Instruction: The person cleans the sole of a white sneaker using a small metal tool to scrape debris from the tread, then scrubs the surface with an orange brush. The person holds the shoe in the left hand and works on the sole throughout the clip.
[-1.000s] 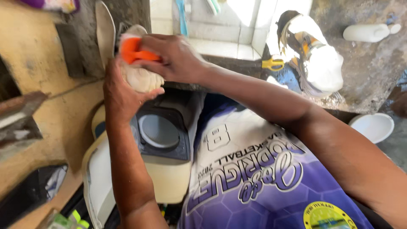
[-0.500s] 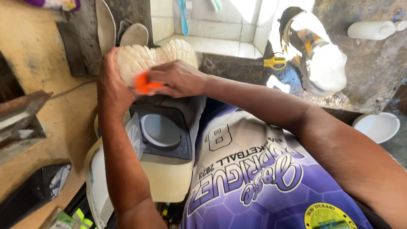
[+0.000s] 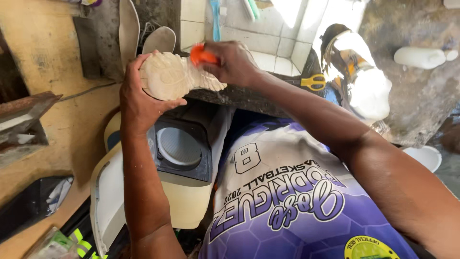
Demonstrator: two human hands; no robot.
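My left hand (image 3: 139,103) grips a cream-coloured shoe (image 3: 172,76), sole turned up toward me, held over a dark stone ledge (image 3: 249,98). My right hand (image 3: 232,62) is closed around an orange brush (image 3: 201,55) and presses it on the sole's far end. The brush's bristles are hidden under my fingers.
Below the hands sits a small washing machine (image 3: 179,153) with a round white opening. Yellow scissors (image 3: 314,82) lie on the ledge to the right, by another shoe (image 3: 364,81). White insoles (image 3: 129,29) lean at the back; a white bowl (image 3: 424,156) at right; a wooden wall on the left.
The right hand with the orange brush has moved up along the sole toward its far end. The shoe is still sole up in the left hand.
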